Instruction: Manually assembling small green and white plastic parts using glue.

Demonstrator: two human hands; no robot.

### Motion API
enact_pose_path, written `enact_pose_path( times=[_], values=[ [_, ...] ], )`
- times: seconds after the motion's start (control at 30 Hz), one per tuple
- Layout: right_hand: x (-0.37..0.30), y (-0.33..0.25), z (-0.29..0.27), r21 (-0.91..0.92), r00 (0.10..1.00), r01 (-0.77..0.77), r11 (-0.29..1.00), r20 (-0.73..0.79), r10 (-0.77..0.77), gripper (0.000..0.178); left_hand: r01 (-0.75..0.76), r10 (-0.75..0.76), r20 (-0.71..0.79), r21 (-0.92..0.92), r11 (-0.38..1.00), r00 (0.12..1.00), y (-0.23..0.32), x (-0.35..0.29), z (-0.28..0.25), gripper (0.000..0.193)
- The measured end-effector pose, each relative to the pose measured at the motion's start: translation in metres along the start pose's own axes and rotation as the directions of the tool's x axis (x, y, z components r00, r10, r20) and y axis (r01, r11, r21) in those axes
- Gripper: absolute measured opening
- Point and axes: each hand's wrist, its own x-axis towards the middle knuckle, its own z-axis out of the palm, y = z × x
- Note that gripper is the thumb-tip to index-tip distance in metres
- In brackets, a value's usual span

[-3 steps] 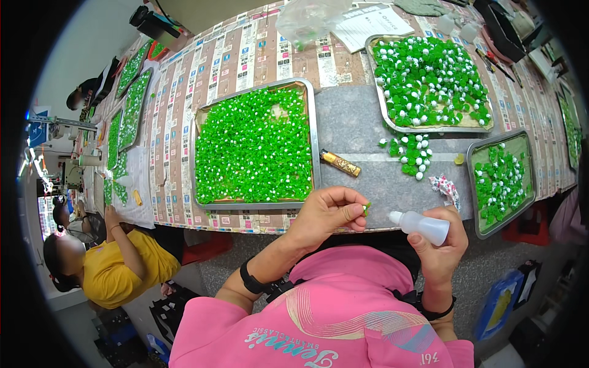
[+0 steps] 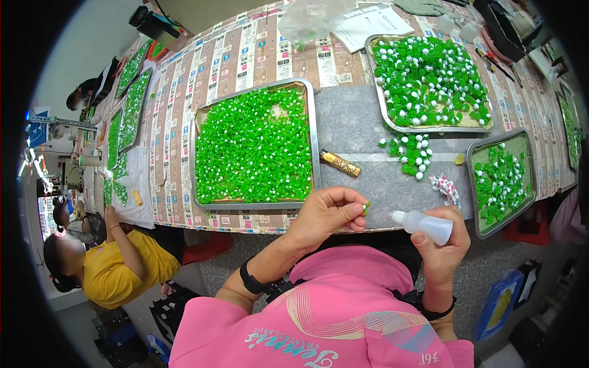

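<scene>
My left hand (image 2: 326, 213) pinches a tiny green piece (image 2: 366, 207) between thumb and fingertips, just past the table's near edge. My right hand (image 2: 443, 240) grips a small white squeeze bottle (image 2: 424, 224), its nozzle pointing left toward the green piece. A large metal tray (image 2: 314, 132) full of small green pieces lies in front of my left hand. A loose pile of green-and-white pieces (image 2: 411, 153) sits on the grey mat (image 2: 350, 122) ahead of my right hand.
A second tray (image 2: 381, 98) of green-and-white pieces lies at the far right, a smaller tray (image 2: 471, 184) at the right edge. A gold lighter (image 2: 339, 163) and a crumpled wrapper (image 2: 446, 187) rest on the mat. A person in yellow (image 2: 119, 264) sits at the left beside more trays (image 2: 132, 107).
</scene>
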Motion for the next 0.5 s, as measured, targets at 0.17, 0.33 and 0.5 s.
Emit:
enact_pose_path(
  times=[0.17,0.33,0.5],
  values=[
    [-0.0006,0.0008,-0.0009,0.002,0.999,-0.031,1.000,-0.012,0.031,0.040,0.016,-0.015,-0.011,0.024,1.000,1.000,0.0000,0.0013,0.0007,0.018],
    [-0.0010,0.0031,-0.0012,-0.012,1.000,-0.020,1.000,-0.018,0.020,0.040,0.012,-0.011,-0.017,0.053,0.999,1.000,-0.0006,0.0022,0.0004,0.020],
    [-0.0003,0.0048,-0.0014,-0.022,1.000,-0.001,1.000,0.005,0.001,0.039,-0.002,0.003,-0.010,0.071,0.997,1.000,0.0002,0.0026,0.0007,0.021]
  ],
)
